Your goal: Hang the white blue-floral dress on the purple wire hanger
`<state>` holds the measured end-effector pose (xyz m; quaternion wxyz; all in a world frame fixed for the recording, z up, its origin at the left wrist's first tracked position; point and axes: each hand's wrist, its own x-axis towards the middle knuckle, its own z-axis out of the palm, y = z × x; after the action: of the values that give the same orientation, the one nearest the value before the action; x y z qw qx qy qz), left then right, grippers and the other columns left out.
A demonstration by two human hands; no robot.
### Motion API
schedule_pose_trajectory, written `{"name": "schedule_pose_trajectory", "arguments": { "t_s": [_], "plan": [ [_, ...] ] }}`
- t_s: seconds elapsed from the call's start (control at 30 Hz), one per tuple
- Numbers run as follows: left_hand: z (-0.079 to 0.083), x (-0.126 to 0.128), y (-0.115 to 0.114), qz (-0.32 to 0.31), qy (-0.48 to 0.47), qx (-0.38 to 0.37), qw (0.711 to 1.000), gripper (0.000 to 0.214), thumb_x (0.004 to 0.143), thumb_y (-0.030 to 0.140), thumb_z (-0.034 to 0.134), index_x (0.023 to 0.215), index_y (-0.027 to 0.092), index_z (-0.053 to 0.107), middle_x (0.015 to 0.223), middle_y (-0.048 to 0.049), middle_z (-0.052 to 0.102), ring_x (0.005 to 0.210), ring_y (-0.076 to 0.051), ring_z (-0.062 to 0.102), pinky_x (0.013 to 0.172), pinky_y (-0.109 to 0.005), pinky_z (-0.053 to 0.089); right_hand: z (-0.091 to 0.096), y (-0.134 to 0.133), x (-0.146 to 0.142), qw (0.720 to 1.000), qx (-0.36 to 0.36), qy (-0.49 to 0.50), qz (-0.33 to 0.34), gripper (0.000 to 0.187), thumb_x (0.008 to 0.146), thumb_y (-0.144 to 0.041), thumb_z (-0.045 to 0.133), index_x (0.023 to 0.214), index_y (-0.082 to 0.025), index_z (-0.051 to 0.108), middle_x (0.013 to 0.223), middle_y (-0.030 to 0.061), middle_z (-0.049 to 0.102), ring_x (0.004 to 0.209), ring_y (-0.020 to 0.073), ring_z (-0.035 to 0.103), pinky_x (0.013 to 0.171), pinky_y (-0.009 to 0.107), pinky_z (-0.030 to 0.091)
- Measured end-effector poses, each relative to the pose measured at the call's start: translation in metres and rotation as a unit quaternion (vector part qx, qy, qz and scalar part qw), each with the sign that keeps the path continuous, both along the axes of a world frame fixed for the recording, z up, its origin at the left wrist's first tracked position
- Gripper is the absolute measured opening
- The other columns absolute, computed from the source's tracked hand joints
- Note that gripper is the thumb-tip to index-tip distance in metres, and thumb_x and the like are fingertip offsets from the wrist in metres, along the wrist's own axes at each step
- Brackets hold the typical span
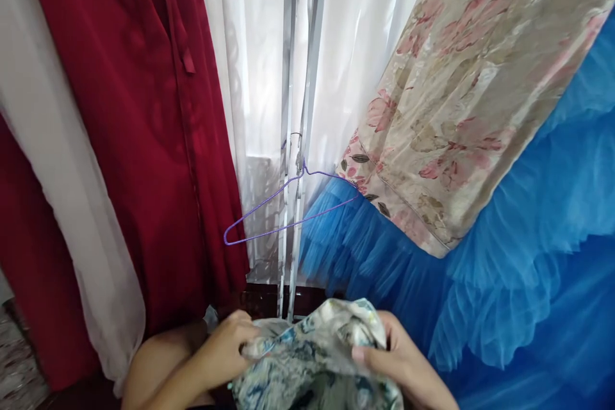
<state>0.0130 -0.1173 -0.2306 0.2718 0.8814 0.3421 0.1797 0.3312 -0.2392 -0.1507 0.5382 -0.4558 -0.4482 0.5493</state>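
Observation:
At the bottom of the head view my left hand (pixel 225 349) and my right hand (pixel 401 359) both grip a bunched garment (pixel 317 359) of white fabric with a blue and green print. The left fingers pinch its left edge. The right thumb presses on its right side. Above the garment a thin purple wire hanger (pixel 283 208) hangs bare from a metal rack pole (pixel 293 141), tilted down to the left.
A dark red garment (pixel 144 128) and a sheer white one (pixel 62 192) hang on the left. On the right hang a beige floral dress (pixel 471 96) and a blue ruffled tulle dress (pixel 519 269). White curtains (pixel 259 57) lie behind the pole.

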Motion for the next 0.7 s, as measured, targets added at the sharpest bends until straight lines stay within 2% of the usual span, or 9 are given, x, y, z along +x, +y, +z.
{"name": "schedule_pose_trajectory", "arguments": {
  "t_s": [0.07, 0.1, 0.13, 0.2, 0.27, 0.37, 0.43, 0.57, 0.7],
  "plan": [
    [0.022, -0.032, 0.026, -0.002, 0.026, 0.1, 0.995, 0.024, 0.088, 0.022, 0.061, 0.065, 0.02, 0.069, 0.07, -0.0036, 0.067, 0.078, -0.021, 0.058, 0.091, -0.038, 0.042, 0.025, 0.031, 0.016, 0.993, 0.057, -0.103, 0.022, 0.027, 0.073, -0.035, 0.084, 0.078, -0.013, 0.071, 0.071, 0.0023, 0.068, 0.061, 0.0132, 0.055, 0.057, 0.023, 0.04],
    [0.037, -0.046, 0.038, 0.012, 0.029, 0.137, 0.99, 0.023, 0.089, 0.02, 0.059, 0.07, 0.022, 0.072, 0.075, -0.0034, 0.07, 0.079, -0.02, 0.058, 0.093, -0.038, 0.041, 0.037, 0.051, 0.022, 0.985, 0.093, -0.142, 0.017, 0.022, 0.076, -0.033, 0.081, 0.081, -0.013, 0.072, 0.072, 0.0029, 0.069, 0.062, 0.0139, 0.056, 0.058, 0.023, 0.041],
    [0.053, -0.059, 0.05, 0.033, 0.032, 0.166, 0.985, 0.02, 0.089, 0.02, 0.058, 0.083, 0.024, 0.077, 0.088, -0.0041, 0.074, 0.089, -0.022, 0.059, 0.095, -0.039, 0.04, 0.049, 0.074, 0.027, 0.979, 0.123, -0.163, 0.002, 0.023, 0.076, -0.031, 0.08, 0.09, -0.014, 0.073, 0.073, 0.0031, 0.07, 0.061, 0.0146, 0.057, 0.057, 0.024, 0.041],
    [0.087, -0.076, 0.071, 0.087, 0.042, 0.209, 0.973, 0.029, 0.093, 0.024, 0.056, 0.113, 0.03, 0.076, 0.119, -0.0038, 0.074, 0.107, -0.026, 0.056, 0.096, -0.042, 0.04, 0.066, 0.12, 0.03, 0.959, 0.175, -0.216, -0.058, 0.038, 0.074, -0.028, 0.078, 0.11, -0.015, 0.073, 0.078, 0.0038, 0.073, 0.062, 0.0163, 0.06, 0.057, 0.025, 0.043],
    [0.116, -0.082, 0.09, 0.148, 0.045, 0.239, 0.959, 0.037, 0.099, 0.03, 0.048, 0.13, 0.034, 0.068, 0.142, -0.0015, 0.063, 0.113, -0.029, 0.051, 0.098, -0.046, 0.04, 0.074, 0.16, 0.028, 0.925, 0.229, -0.278, -0.118, 0.051, 0.075, -0.027, 0.075, 0.125, -0.017, 0.07, 0.093, 0.0064, 0.077, 0.074, 0.0196, 0.065, 0.066, 0.027, 0.048],
    [0.147, -0.074, 0.115, 0.214, 0.007, 0.265, 0.94, 0.041, 0.103, 0.036, 0.038, 0.134, 0.031, 0.064, 0.153, -0.001, 0.053, 0.111, -0.029, 0.049, 0.102, -0.051, 0.04, 0.068, 0.196, 0.02, 0.892, 0.246, -0.366, -0.101, 0.028, 0.083, -0.029, 0.065, 0.104, -0.016, 0.078, 0.093, 0.0083, 0.078, 0.082, 0.0234, 0.068, 0.075, 0.031, 0.05],
    [0.162, -0.059, 0.123, 0.211, -0.031, 0.277, 0.937, 0.042, 0.103, 0.036, 0.035, 0.133, 0.026, 0.064, 0.158, -0.0029, 0.046, 0.117, -0.03, 0.048, 0.106, -0.05, 0.04, 0.057, 0.2, 0.012, 0.88, 0.231, -0.405, -0.083, 0.023, 0.085, -0.026, 0.058, 0.088, -0.016, 0.079, 0.08, 0.007, 0.077, 0.075, 0.0237, 0.068, 0.07, 0.03, 0.049],
    [0.191, -0.01, 0.116, 0.137, -0.071, 0.318, 0.935, 0.036, 0.102, 0.028, 0.037, 0.126, 0.021, 0.063, 0.163, -0.0064, 0.038, 0.131, -0.028, 0.047, 0.11, -0.046, 0.039, 0.035, 0.176, -0.006, 0.883, 0.25, -0.391, -0.075, 0.033, 0.078, -0.013, 0.051, 0.096, -0.02, 0.078, 0.089, 0.0042, 0.079, 0.082, 0.0234, 0.071, 0.071, 0.028, 0.049],
    [0.211, 0.041, 0.106, 0.117, -0.082, 0.346, 0.927, 0.036, 0.097, 0.026, 0.049, 0.131, 0.025, 0.058, 0.143, -0.0068, 0.061, 0.119, -0.027, 0.06, 0.103, -0.043, 0.043, 0.034, 0.14, -0.016, 0.899, 0.267, -0.345, -0.038, 0.039, 0.078, -0.011, 0.048, 0.104, -0.019, 0.076, 0.095, 0.0042, 0.078, 0.088, 0.0233, 0.071, 0.079, 0.03, 0.051]
  ]
}}
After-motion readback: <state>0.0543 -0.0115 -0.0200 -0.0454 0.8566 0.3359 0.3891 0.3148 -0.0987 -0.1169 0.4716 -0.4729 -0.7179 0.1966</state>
